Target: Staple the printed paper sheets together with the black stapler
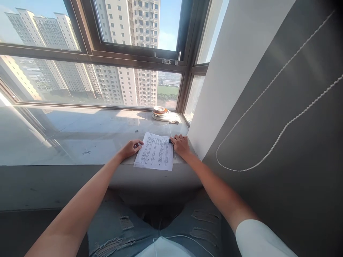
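Beneath a tall window (139, 61), a pale ledge (104, 141) carries a printed sheet (154, 151) lying between the two hands, its longer axis running roughly toward the glass, its near edge jutting past the ledge's front. The right hand's (181, 144) fingers grip a small black object (170, 140) at the sheet's right edge; the left hand's (130, 148) fingers curl at the opposite edge, whether pinching I cannot tell. Room opens widely leftward, while a wall (226, 75) crowds the right.

Bright daylight through window (107, 60); glare across sill (88, 139); grey wall (302, 160) dim.
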A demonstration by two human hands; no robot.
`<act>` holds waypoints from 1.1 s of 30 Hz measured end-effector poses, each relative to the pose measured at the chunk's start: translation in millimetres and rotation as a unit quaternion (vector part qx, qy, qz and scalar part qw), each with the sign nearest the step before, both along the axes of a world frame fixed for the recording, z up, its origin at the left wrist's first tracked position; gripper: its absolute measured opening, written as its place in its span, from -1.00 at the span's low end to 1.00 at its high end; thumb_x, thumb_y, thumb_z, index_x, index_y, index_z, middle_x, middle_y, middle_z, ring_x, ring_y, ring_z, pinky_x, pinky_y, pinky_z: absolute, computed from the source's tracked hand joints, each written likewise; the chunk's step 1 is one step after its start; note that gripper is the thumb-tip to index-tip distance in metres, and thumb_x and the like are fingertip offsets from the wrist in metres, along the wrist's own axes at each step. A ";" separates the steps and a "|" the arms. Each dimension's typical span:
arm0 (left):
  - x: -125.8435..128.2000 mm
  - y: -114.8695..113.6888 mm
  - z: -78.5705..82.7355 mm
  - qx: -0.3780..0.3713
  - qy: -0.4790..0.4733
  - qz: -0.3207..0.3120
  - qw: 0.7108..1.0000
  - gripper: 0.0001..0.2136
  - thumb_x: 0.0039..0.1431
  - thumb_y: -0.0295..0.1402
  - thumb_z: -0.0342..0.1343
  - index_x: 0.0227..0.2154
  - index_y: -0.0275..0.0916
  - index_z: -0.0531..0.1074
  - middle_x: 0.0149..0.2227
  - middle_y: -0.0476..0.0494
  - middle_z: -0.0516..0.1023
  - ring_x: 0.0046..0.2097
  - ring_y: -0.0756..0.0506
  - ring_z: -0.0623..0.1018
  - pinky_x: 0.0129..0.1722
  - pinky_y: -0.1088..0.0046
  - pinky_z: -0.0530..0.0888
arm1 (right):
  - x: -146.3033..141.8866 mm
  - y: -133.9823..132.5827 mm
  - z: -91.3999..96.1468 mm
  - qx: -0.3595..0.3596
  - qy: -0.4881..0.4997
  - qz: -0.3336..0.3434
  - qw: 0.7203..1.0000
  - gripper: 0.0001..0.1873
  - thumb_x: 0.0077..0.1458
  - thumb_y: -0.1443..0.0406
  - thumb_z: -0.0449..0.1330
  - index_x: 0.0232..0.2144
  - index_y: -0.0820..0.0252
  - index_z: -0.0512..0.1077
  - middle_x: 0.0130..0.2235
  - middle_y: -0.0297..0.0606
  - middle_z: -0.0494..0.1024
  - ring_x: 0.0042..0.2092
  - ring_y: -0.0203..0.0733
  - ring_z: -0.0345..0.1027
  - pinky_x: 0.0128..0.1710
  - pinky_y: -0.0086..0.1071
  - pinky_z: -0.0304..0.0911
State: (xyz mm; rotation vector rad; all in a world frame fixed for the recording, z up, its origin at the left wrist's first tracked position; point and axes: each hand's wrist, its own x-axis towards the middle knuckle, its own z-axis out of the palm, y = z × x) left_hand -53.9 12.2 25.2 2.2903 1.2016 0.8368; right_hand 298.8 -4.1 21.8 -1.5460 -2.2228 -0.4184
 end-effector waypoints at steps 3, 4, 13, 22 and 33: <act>-0.7 2.2 -4.8 0.014 0.001 -0.012 1.000 -0.66 0.26 -0.13 0.11 -0.09 -0.22 0.64 -0.14 -0.21 0.61 -0.31 -0.11 0.49 -0.22 0.29 0.48 | -0.1 -1.4 -4.3 0.017 0.023 -0.003 1.000 -0.54 0.40 0.35 0.00 0.27 0.04 0.39 0.05 -0.07 0.50 0.05 0.06 0.26 0.03 -0.12 0.10; -0.8 3.0 -6.5 0.018 0.004 -0.015 1.000 -0.65 0.26 -0.12 0.11 -0.09 -0.20 0.65 -0.13 -0.21 0.60 -0.32 -0.11 0.48 -0.22 0.28 0.48 | 0.8 -1.5 -5.7 0.021 0.035 -0.010 0.999 -0.50 0.38 0.38 0.00 0.31 0.04 0.34 0.07 -0.06 0.49 0.06 0.07 0.25 0.03 -0.13 0.11; -1.6 7.7 -13.0 0.044 0.046 0.015 0.998 -0.64 0.29 -0.10 0.10 -0.07 -0.22 0.63 -0.19 -0.18 0.52 -0.34 -0.10 0.46 -0.24 0.30 0.46 | 1.4 -15.7 8.8 0.095 0.185 -0.081 0.975 -0.42 0.38 0.39 -0.08 0.39 0.14 0.22 0.02 0.01 0.45 0.03 0.10 0.27 0.03 -0.09 0.26; 65.9 -88.8 59.9 0.050 -0.302 0.118 0.945 -0.70 0.35 -0.05 0.13 -0.25 -0.18 0.59 -0.39 -0.11 0.49 -0.40 -0.08 0.40 -0.37 0.36 0.37 | -85.2 -25.1 3.4 -0.012 0.199 0.081 0.976 -0.43 0.36 0.34 0.11 0.37 -0.01 0.25 0.03 -0.12 0.50 0.05 -0.01 0.37 -0.05 -0.26 0.39; 140.0 -244.0 138.6 -0.129 -0.567 -0.025 0.813 -0.78 0.38 -0.07 0.17 -0.32 -0.04 0.56 -0.42 -0.08 0.27 -0.48 -0.04 0.22 -0.55 0.39 0.25 | -87.6 -30.0 7.5 -0.040 0.158 0.098 0.982 -0.46 0.37 0.34 0.12 0.35 -0.01 0.26 0.06 -0.14 0.50 0.09 0.01 0.30 0.02 -0.20 0.31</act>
